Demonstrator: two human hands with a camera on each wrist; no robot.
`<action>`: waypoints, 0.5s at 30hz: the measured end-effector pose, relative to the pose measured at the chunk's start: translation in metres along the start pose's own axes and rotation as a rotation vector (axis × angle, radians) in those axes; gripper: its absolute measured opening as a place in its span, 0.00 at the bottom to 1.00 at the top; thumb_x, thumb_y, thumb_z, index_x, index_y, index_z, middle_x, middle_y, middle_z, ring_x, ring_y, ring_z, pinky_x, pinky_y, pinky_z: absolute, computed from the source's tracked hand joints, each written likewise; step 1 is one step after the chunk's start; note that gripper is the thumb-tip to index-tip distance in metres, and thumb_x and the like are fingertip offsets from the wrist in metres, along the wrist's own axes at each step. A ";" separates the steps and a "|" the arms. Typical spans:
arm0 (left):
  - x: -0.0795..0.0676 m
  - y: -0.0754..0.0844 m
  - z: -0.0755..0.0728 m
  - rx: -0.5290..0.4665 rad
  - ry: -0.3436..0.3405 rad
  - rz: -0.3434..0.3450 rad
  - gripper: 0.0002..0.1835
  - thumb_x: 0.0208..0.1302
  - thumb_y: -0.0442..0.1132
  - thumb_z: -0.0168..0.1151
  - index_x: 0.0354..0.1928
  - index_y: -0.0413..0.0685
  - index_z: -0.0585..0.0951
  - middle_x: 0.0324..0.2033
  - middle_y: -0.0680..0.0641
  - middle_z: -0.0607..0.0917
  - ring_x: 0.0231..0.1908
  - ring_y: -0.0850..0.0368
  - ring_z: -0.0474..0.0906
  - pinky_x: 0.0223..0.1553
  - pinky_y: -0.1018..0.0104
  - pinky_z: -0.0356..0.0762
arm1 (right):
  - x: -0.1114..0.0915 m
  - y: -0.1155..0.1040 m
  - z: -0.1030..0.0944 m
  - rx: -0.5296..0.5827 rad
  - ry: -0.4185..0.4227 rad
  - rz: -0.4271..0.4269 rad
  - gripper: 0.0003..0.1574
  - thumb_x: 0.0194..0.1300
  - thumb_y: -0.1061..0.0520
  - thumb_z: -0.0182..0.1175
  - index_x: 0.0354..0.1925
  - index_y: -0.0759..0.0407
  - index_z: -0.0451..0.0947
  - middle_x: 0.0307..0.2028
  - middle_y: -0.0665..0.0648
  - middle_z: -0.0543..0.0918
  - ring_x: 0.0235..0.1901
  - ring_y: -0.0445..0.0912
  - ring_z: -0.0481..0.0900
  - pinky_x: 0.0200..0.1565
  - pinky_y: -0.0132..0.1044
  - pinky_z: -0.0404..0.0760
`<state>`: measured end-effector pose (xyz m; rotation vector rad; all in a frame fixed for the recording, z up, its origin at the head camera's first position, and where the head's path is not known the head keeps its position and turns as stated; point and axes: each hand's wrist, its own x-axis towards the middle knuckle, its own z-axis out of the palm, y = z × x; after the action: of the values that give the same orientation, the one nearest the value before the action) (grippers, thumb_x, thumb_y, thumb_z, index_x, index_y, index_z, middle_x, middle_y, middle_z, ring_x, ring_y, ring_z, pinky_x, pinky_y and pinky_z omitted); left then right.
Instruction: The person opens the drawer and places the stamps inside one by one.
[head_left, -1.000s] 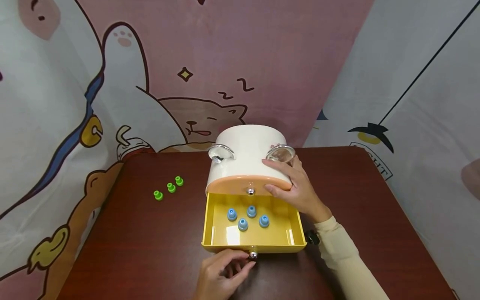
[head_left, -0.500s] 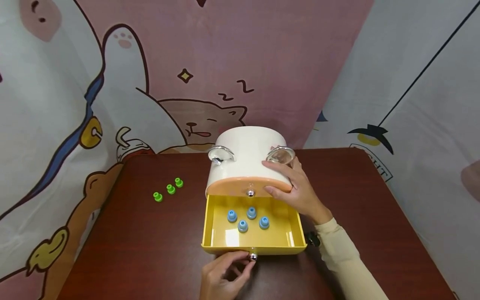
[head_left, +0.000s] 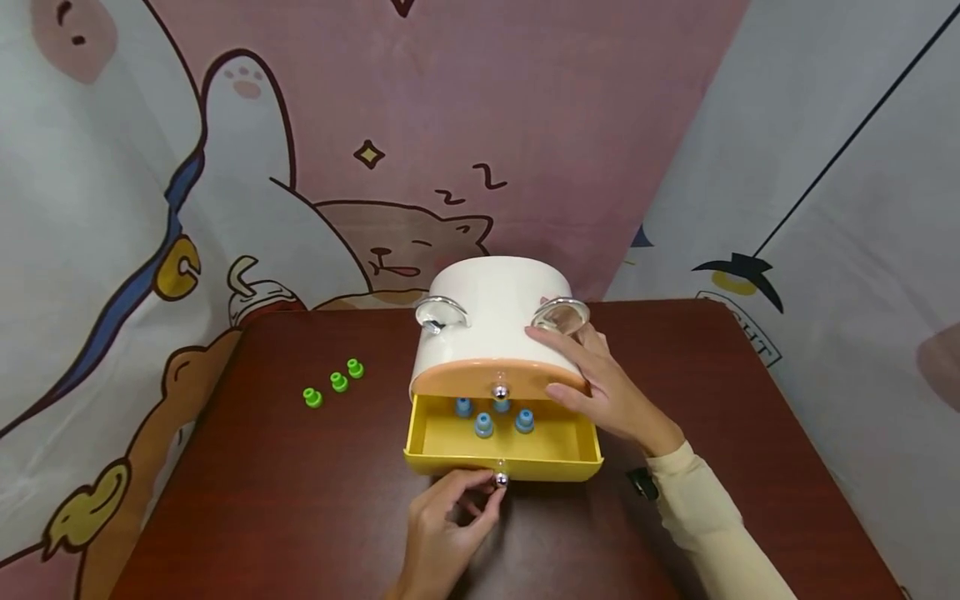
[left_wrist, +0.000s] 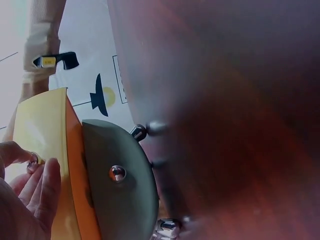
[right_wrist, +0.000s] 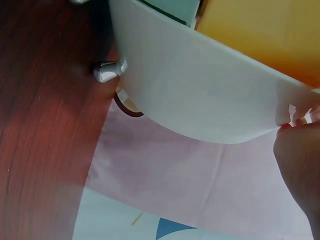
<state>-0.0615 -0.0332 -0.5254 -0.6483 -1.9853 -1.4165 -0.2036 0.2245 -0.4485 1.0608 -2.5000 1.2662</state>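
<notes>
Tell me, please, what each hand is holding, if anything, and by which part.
The left hand has its grip on the silver knob of the yellow drawer; the right hand rests on the white case and orange front.

I wore a cream sleeve [head_left: 705,504]; my worktop [head_left: 315,492] was reddish-brown. The white cabinet [head_left: 498,312] showed an orange drawer front [head_left: 457,380], a yellow drawer [head_left: 450,467] and silver knobs [head_left: 501,392]. I saw sky-blue pegs [head_left: 483,426], bright green pegs [head_left: 339,382], and a pink-and-white backdrop [head_left: 562,125] patterned with dark-outlined cartoon animals.
</notes>
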 end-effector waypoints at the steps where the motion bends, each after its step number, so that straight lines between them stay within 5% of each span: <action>1: 0.003 -0.001 0.001 0.004 0.000 -0.011 0.19 0.55 0.21 0.80 0.47 0.43 0.89 0.35 0.47 0.91 0.30 0.60 0.88 0.25 0.73 0.83 | -0.001 -0.001 0.000 -0.005 -0.001 -0.001 0.44 0.74 0.40 0.65 0.83 0.36 0.66 0.78 0.50 0.70 0.75 0.55 0.59 0.69 0.77 0.50; 8: 0.019 -0.009 0.004 0.017 0.006 -0.044 0.17 0.56 0.22 0.80 0.46 0.45 0.90 0.35 0.47 0.91 0.30 0.58 0.88 0.24 0.71 0.83 | -0.008 -0.002 0.001 -0.035 -0.008 -0.040 0.51 0.71 0.36 0.68 0.85 0.38 0.61 0.81 0.51 0.62 0.74 0.52 0.61 0.68 0.70 0.52; 15: 0.029 -0.018 0.007 0.023 -0.007 -0.076 0.14 0.59 0.25 0.80 0.44 0.46 0.91 0.35 0.49 0.91 0.31 0.57 0.88 0.24 0.71 0.83 | -0.009 -0.003 0.003 -0.115 0.008 -0.078 0.68 0.57 0.29 0.79 0.86 0.42 0.59 0.79 0.55 0.62 0.74 0.53 0.61 0.67 0.68 0.54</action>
<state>-0.0955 -0.0313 -0.5185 -0.5732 -2.0481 -1.4354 -0.1944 0.2263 -0.4527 1.1118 -2.4665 1.0889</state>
